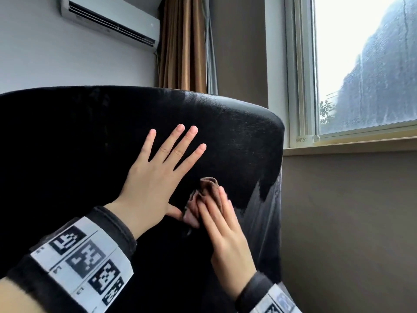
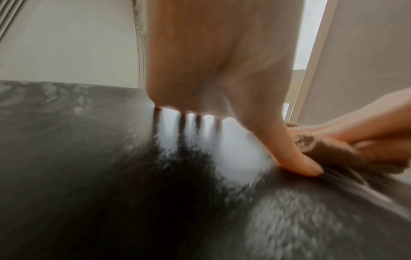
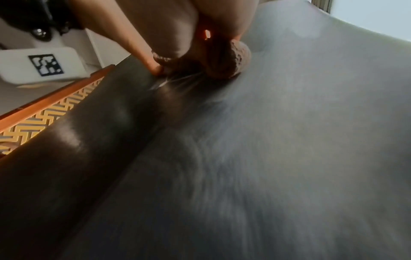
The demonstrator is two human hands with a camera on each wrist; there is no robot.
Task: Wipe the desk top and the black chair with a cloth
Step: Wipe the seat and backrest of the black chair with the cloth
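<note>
The black chair (image 1: 67, 143) fills the left and middle of the head view, its padded back facing me. My left hand (image 1: 158, 175) lies flat on that back with fingers spread, holding nothing. Just to its right, my right hand (image 1: 225, 229) grips a bunched brown cloth (image 1: 209, 185) and presses it against the leather. In the left wrist view, the left thumb (image 2: 295, 158) touches the chair (image 2: 89, 176) beside the cloth (image 2: 329, 154), which the right hand (image 2: 367, 123) pinches. In the right wrist view, the cloth (image 3: 231, 59) sits under my right hand (image 3: 177, 26) on the chair (image 3: 266, 140).
A window (image 1: 361, 75) with a sill (image 1: 338, 147) stands to the right of the chair, above a grey-brown wall. A brown curtain (image 1: 182, 41) and a wall air conditioner (image 1: 108, 19) are behind. An orange zigzag-patterned surface (image 3: 44, 112) lies beside the chair.
</note>
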